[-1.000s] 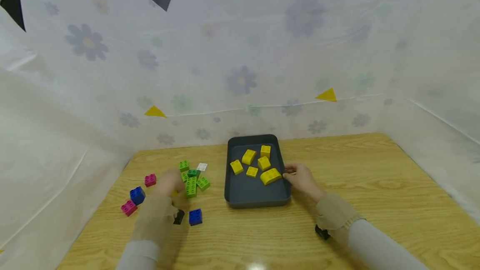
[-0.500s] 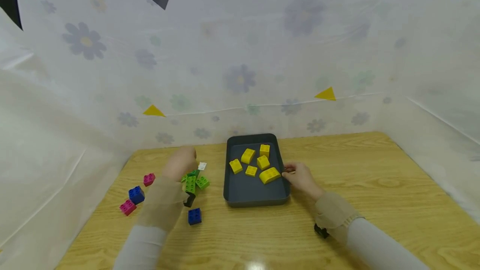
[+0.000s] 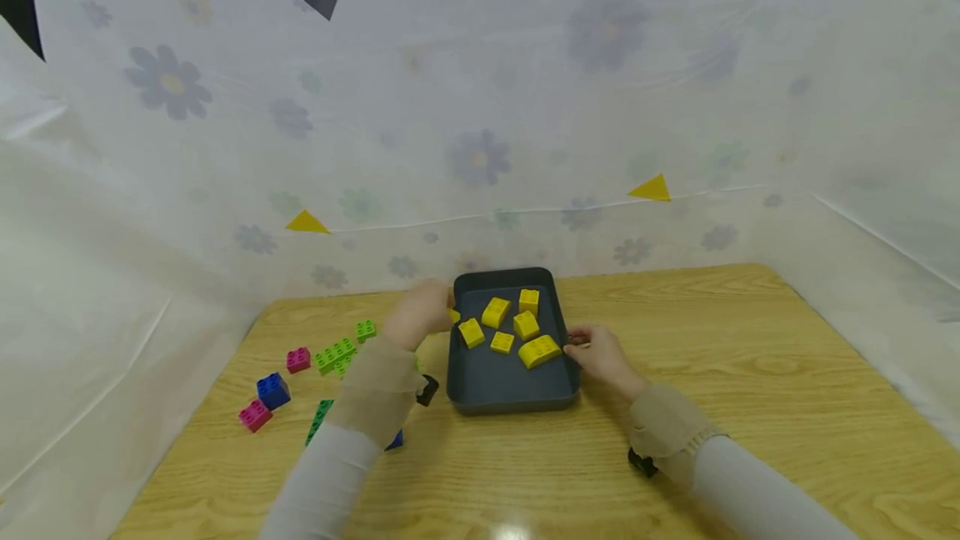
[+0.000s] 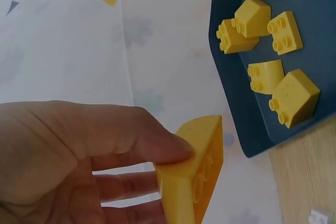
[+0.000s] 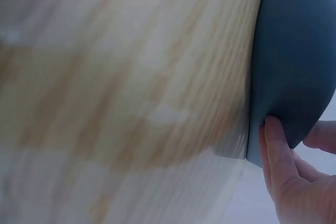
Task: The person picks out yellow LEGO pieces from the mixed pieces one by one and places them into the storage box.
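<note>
My left hand (image 3: pixel 417 315) is beside the left rim of a dark grey tray (image 3: pixel 510 392). Between its thumb and fingers it pinches a yellow toy brick (image 4: pixel 181 184), whose hollow underside faces sideways in the left wrist view. In the head view only a sliver of that brick shows past the fingers. Several other yellow bricks (image 3: pixel 540 351) lie apart from one another inside the tray. At the tray's right side, my right hand (image 3: pixel 606 359) grips the wall, with fingers (image 5: pixel 278 145) on the outside and the thumb over the rim.
Left of the tray lie green bricks (image 3: pixel 335 355), a dark green brick (image 3: pixel 319 417), pink bricks (image 3: pixel 298 359) and a blue brick (image 3: pixel 273 390). My left forearm partly covers another blue brick (image 3: pixel 396 441). A white piece (image 4: pixel 320 216) shows in the left wrist view. Patterned sheeting (image 3: pixel 480 107) surrounds the wooden table.
From the green pile my left hand has moved right to the tray, now with a yellow brick. Green bricks have shifted left and spread out. The right hand stays at the tray.
</note>
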### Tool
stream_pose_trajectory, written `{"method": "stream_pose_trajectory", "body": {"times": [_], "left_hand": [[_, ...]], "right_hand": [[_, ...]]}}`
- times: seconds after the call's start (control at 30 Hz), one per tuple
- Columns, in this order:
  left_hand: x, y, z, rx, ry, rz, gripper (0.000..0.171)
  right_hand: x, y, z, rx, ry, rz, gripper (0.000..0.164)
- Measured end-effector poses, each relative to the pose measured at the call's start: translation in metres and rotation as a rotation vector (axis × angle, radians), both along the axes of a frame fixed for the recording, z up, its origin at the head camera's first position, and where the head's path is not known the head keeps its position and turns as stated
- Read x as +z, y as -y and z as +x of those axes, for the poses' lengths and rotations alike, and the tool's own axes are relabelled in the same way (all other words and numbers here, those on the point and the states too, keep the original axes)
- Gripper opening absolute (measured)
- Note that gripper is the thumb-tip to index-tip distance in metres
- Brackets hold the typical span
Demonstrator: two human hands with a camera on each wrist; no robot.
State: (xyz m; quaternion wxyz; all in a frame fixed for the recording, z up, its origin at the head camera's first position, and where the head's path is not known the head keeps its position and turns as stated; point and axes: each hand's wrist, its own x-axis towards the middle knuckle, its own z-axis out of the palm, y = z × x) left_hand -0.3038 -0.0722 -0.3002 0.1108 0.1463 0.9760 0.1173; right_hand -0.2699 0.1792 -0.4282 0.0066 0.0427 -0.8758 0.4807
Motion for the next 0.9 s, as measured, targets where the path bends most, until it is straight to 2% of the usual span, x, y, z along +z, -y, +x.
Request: {"method": "stream_pose_trajectory", "body": {"times": [0.1, 0.17, 0.33, 0.4, 0.47, 0.63, 0.9], "left_hand": [[-0.005, -0.011, -0.001, -0.019, 0.015, -0.003, 0.03], [-0.009, -0.016, -0.002, -0.026, 0.046, 0.007, 0.031], [-0.021, -0.03, -0.006, -0.054, 0.104, -0.015, 0.017], [-0.025, -0.034, -0.007, -0.068, 0.103, -0.041, 0.011], [-0.03, -0.038, -0.008, -0.063, 0.115, -0.053, 0.008], [-0.04, -0.042, -0.008, -0.047, 0.125, -0.072, 0.017], [-0.059, -0.043, -0.012, -0.008, 0.159, -0.097, 0.01]], "right_hand": [[-0.001, 0.0, 0.001, -0.002, 0.014, -0.011, 0.034], [-0.001, -0.001, 0.001, 0.0, 0.017, -0.022, 0.034], [-0.002, -0.001, 0.001, 0.0, 0.011, -0.031, 0.033], [-0.002, -0.001, 0.001, -0.002, 0.016, -0.029, 0.033], [-0.002, -0.001, 0.001, -0.002, 0.02, -0.027, 0.034], [-0.001, 0.001, 0.002, 0.0, 0.027, -0.032, 0.034], [0.001, 0.002, 0.003, 0.0, 0.04, -0.044, 0.034]]}}
